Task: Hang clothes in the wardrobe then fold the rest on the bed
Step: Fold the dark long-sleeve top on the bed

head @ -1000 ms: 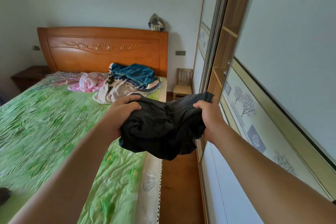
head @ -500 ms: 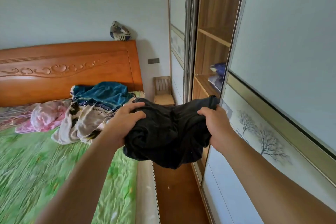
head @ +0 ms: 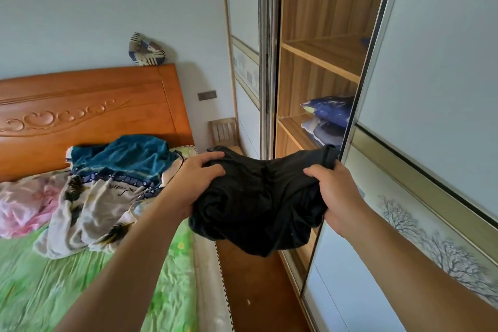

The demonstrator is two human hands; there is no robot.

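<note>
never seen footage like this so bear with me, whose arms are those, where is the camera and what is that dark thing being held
There is no machine here: these are a person's two bare arms. The view comes from one wide camera worn on the person's head, looking forward and down, so the arms reach in from the bottom edge. The left hand and right hand each hold one end of a bunched black garment, fingers curled into the cloth, in the air between the bed and the open wardrobe. On the bed's green cover lie a teal garment, a cream patterned garment and a pink garment. A wardrobe shelf holds blue pillows.
</note>
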